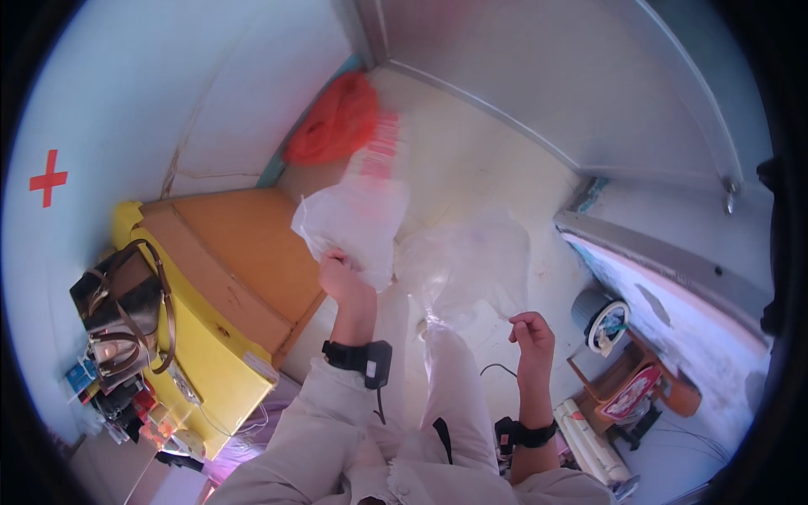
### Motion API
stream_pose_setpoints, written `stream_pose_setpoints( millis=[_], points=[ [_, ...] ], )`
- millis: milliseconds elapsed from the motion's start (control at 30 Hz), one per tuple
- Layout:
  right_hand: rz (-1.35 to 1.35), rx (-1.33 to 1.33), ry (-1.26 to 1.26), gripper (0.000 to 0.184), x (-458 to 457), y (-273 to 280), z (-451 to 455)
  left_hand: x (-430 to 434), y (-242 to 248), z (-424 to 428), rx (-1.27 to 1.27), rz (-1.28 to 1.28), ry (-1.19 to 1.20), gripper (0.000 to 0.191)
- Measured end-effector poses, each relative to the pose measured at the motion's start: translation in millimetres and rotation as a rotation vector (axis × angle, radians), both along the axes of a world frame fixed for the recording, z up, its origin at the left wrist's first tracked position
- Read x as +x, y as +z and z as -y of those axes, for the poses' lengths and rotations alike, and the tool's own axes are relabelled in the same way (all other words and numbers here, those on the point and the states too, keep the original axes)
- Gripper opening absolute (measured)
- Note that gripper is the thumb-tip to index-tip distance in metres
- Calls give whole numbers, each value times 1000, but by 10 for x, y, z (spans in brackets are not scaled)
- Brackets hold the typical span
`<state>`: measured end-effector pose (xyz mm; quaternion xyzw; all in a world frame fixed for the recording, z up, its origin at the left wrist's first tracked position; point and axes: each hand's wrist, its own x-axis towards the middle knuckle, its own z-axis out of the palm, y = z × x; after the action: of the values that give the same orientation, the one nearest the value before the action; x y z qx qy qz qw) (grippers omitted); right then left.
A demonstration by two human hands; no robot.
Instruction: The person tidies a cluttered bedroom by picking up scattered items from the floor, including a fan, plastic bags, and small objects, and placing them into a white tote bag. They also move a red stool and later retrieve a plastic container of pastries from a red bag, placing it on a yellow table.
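Observation:
My left hand grips the edge of a white plastic bag that hangs before me and bears pink-red print near its far end. In my right hand the fingertips pinch a corner of a clear plastic bag. This thin, see-through bag spreads between my hands, and its near part hangs in front of my legs. Beyond the white bag, a crumpled red plastic bag is by the foot of the wall; the white bag hides part of its surroundings.
A cabinet with a yellow cover stands at left, bearing a brown handbag and clutter. At right are a waste bin, a wooden chair and a rolled sheet. A grey door stands beyond the pale floor.

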<state>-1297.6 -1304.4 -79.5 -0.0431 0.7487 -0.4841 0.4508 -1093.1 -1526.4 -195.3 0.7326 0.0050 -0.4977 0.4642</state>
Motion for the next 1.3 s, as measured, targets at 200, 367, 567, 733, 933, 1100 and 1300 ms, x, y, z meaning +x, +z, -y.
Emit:
stream_pose_setpoints(
  millis=[200, 367, 567, 733, 933, 1100, 1300],
  points=[
    [-43, -13, -101, 9, -213, 675, -1389, -277, 987, -365, -174, -238, -133, 15],
    [-35, -52, -291, 12, -140, 1343, -2842, -483, 1987, -733, -239, -501, -345, 13],
    [-82, 3, -594, 14, 833, 1945, -4515, -833, 2557, -2109, 23, -498, -755, 34],
    [-251, 176, -690, 10, 1662, 2271, -5749, -1044, 3001, -3691, 277, -427, -1060, 28],
    [-432, 169, -936, 8, 2058, 2719, -6996, -1633, 3584, -5578, 406, -533, -1597, 28],
    [-483, 177, -824, 15, 1949, 2812, -7885, -2376, 4579, -7180, 459, -662, -1895, 25],
    [-426, 194, -797, 20, 1760, 2933, -9065, -3492, 5368, -9044, 280, -816, -2276, 12]
  ],
)
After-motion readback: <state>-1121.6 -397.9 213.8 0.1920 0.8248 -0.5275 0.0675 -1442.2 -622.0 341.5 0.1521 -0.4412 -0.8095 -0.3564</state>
